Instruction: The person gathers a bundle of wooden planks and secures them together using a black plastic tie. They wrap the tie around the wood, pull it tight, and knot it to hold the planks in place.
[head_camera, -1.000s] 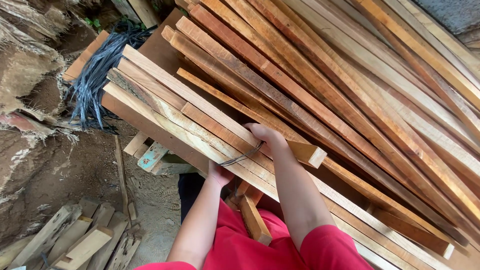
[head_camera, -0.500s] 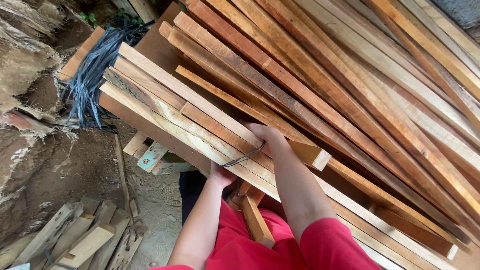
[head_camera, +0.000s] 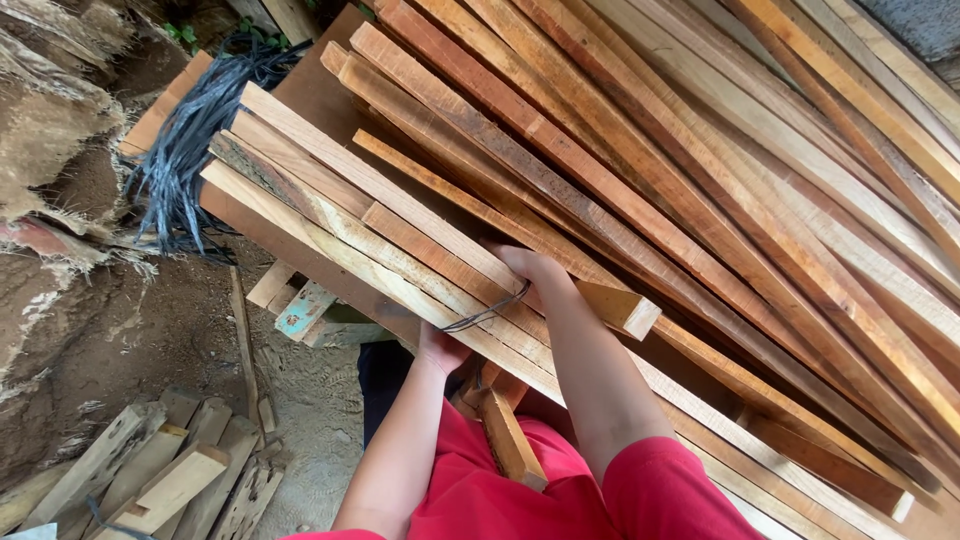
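Scrap offcuts (head_camera: 150, 475) down on the dirt at near left, black strapping (head_camera: 190, 140) heaped further back. Left hand (head_camera: 440, 350) tucked under the bundle of slats (head_camera: 350, 225), grip hidden, can't tell. Dark cord (head_camera: 485, 315) looped round the bundle, not visibly knotted yet. Right hand (head_camera: 530, 268) on top, fingers curled over cord and slats. Huge pile of long boards (head_camera: 720, 170) crowding the right.
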